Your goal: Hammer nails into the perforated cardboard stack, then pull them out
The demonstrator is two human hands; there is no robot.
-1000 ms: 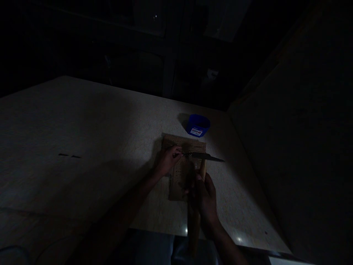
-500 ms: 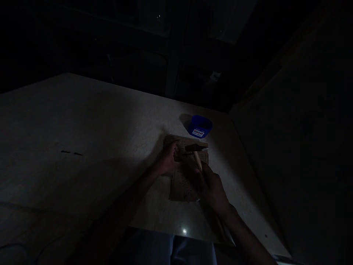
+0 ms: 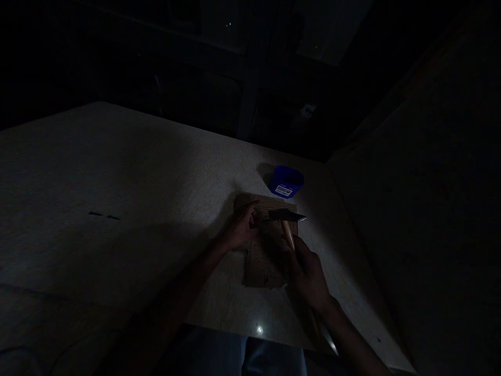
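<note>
My right hand (image 3: pixel 309 274) is closed round the wooden handle of a hammer (image 3: pixel 288 235). Its dark metal head is above a brown piece of cardboard (image 3: pixel 264 269) that lies on the table and is marked with many small holes or dots. Over the upper left part of the cardboard is my left hand (image 3: pixel 243 227), its fingers drawn together close to the hammer head. Whatever those fingers pinch is too dark and small to name.
A blue plastic bin (image 3: pixel 286 183) with a white label stands just beyond the cardboard. Two thin dark pieces (image 3: pixel 104 214) lie far left on the pale table (image 3: pixel 156 172). A wall or panel (image 3: pixel 399 209) rises along the right side. The room is very dark.
The hammer has shifted slightly to the right in my right hand's grip, its head now nearer the cardboard's right edge. My left hand stays at the cardboard. The view has moved a little.
</note>
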